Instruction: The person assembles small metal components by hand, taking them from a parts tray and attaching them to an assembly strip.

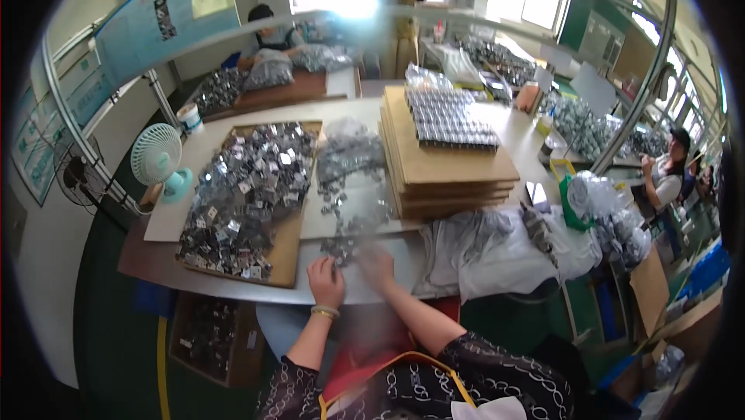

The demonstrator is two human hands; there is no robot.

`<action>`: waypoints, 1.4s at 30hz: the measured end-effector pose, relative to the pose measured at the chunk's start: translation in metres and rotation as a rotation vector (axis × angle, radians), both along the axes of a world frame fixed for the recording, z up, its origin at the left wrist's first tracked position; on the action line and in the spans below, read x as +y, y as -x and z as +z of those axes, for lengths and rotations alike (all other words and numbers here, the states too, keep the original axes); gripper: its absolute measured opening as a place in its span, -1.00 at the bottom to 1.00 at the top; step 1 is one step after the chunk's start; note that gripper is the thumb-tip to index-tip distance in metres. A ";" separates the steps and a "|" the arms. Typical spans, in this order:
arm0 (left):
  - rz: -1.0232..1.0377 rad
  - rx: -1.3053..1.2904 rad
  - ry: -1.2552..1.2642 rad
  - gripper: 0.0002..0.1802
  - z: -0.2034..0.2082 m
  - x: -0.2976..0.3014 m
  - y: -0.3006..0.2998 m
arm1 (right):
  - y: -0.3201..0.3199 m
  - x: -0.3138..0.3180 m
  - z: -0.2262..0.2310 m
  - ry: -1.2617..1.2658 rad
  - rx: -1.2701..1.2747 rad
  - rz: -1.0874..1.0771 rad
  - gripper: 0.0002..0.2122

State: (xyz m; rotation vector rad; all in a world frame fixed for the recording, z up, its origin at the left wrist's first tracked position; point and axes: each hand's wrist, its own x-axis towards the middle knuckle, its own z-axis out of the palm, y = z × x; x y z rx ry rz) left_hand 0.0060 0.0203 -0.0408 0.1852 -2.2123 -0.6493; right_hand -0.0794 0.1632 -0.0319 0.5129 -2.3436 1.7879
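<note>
My left hand (327, 283) is at the table's front edge, fingers curled round something small that I cannot make out. Close beside it, my right hand (375, 266) is smeared by motion, so its fingers do not show clearly. Just beyond both hands lies a small cluster of metal parts (338, 248) on the grey work surface (400, 253). Farther back, a clear plastic bag (353, 158) with more metal pieces rests on the table. To the left, a wooden board (288, 255) carries a big heap of small shiny metal parts (247, 197).
Stacked brown boards (450, 168) hold rows of metal pieces (452, 119). White cloth (504, 253) drapes over the right front edge. A green fan (159, 158) stands at left. Under the table is a box of parts (209, 340). Other people work beyond and at right.
</note>
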 end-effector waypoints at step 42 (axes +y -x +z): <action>-0.755 -0.462 -1.356 -0.88 0.096 0.006 0.036 | 0.025 0.054 0.075 0.362 -0.443 0.480 -0.67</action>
